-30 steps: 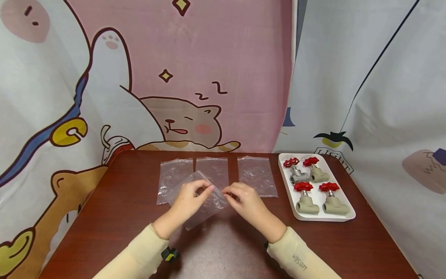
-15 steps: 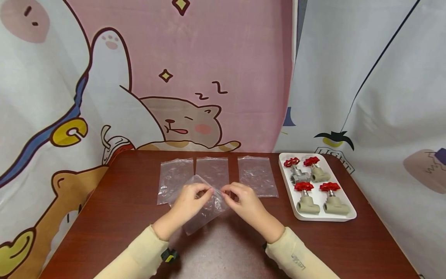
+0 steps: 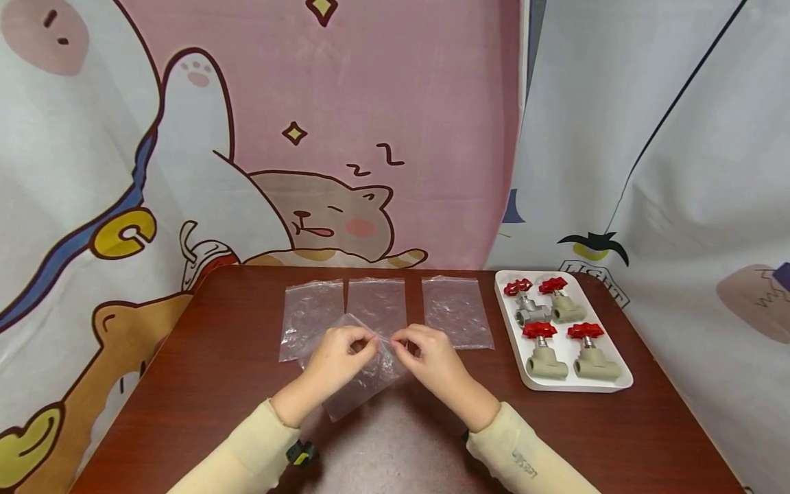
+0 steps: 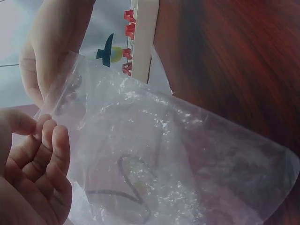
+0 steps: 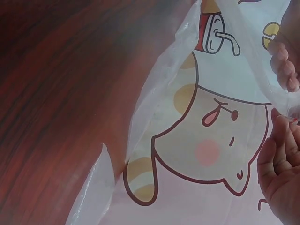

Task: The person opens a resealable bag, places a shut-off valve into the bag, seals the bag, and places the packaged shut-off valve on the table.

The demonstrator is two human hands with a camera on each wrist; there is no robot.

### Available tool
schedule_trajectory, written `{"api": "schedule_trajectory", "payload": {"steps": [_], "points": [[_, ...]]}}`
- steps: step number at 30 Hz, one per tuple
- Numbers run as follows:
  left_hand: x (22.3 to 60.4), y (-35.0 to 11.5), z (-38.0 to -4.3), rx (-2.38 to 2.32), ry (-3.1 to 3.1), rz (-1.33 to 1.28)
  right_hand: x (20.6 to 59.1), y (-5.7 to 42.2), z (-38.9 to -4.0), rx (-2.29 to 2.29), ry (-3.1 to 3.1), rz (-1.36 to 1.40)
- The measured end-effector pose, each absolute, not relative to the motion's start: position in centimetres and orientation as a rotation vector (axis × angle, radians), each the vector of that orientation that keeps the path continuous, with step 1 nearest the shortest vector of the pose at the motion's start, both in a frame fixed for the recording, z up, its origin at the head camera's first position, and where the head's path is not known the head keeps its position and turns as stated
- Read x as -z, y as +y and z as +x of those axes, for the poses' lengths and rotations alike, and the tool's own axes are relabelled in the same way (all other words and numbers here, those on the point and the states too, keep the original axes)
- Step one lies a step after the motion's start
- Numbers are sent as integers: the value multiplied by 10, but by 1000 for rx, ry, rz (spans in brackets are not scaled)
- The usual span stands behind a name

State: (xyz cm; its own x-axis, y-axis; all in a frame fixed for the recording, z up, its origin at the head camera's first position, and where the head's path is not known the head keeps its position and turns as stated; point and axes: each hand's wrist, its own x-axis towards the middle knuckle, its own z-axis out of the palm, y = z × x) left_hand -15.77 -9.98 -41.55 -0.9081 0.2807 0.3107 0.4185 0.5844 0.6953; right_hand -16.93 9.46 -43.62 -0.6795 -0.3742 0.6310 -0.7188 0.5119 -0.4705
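Observation:
A clear zip-lock bag hangs tilted between both hands, above the table. My left hand pinches its top edge between thumb and index finger, the other fingers curled below, as the left wrist view shows. Close by on the same edge, my right hand pinches with thumb and fingertips. In the left wrist view the bag spreads out below the hands, thin and wrinkled. Whether its mouth is parted I cannot tell.
Three more clear zip-lock bags lie flat at the back: a left one, a middle one and a right one. On the right a white tray holds several red-handled valves. A printed curtain hangs behind the brown table.
The bag's upper corner and lower end have dropped slightly toward me. Both hands keep their pinch on the edge, with a little shifting of the fingers.

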Motion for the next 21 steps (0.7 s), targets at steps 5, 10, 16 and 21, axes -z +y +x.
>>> {"api": "schedule_trajectory", "payload": {"steps": [5, 10, 16, 21], "points": [[414, -101, -156, 1173, -2679, -541, 436, 97, -171, -969, -2301, 802], [413, -102, -154, 1121, -2701, -504, 434, 100, -173, -948, -2311, 746], [409, -100, -151, 1071, -2737, -454, 435, 100, -171, -928, -2314, 752], [404, -97, -148, 988, -2787, -437, 436, 98, -168, -908, -2293, 786]]}}
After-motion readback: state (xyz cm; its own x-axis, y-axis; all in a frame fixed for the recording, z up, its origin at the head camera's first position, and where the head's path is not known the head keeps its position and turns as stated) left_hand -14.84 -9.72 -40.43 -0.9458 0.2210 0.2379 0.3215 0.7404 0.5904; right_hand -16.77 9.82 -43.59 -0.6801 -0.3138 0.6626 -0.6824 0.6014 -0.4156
